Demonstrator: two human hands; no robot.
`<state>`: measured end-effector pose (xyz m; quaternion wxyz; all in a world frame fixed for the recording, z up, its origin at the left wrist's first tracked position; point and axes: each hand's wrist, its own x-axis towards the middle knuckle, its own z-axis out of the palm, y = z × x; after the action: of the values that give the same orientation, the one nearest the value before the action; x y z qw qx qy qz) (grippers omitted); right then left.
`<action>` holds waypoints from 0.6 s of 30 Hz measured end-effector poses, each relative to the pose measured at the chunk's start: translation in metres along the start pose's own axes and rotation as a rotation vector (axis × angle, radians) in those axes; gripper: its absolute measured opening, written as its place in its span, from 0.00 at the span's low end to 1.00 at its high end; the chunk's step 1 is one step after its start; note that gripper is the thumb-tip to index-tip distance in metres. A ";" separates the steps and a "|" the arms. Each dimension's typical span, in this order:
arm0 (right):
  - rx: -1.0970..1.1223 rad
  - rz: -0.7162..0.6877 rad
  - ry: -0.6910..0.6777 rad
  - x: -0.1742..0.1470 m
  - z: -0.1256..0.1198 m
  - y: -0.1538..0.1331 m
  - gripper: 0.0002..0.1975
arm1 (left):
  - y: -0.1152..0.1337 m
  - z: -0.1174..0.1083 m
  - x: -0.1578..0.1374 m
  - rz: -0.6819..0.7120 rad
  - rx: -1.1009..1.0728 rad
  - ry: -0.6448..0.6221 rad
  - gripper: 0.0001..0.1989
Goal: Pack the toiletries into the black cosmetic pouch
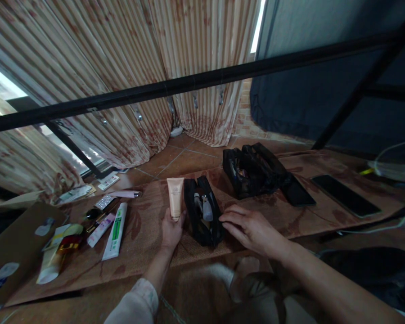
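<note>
My left hand (172, 230) is closed on the capped lower end of a peach squeeze tube (175, 195), which stands upright just left of an open black pouch (193, 225). Inside the pouch lie a small clear bottle (207, 209) and another small item. At the pouch's right side is my right hand (245, 226), its fingertips at the edge of the fabric. Its fingers lie close together; whether they pinch the fabric is hard to make out.
Left on the cloth-covered bench lie a white-green tube (115, 234), a pink tube (100, 229), a red-gold jar (70, 243) and a cardboard box (23, 247). Rightward are more black pouches (256, 171) and a dark phone (346, 195). A black rail (189, 83) crosses behind.
</note>
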<state>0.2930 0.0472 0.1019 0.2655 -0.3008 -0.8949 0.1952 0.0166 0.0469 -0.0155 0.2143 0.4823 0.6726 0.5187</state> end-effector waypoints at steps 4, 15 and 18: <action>-0.002 0.015 -0.006 0.000 0.000 0.001 0.10 | 0.000 0.000 0.000 -0.004 -0.008 -0.031 0.16; 0.003 0.022 0.002 0.000 0.000 0.001 0.09 | 0.003 -0.001 0.000 -0.012 -0.050 -0.037 0.17; -0.001 0.022 0.000 0.000 -0.001 -0.001 0.09 | 0.003 -0.001 -0.001 -0.012 -0.060 -0.025 0.17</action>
<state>0.2935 0.0472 0.1034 0.2633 -0.3108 -0.8916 0.1979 0.0173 0.0461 -0.0130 0.2402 0.4783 0.6568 0.5312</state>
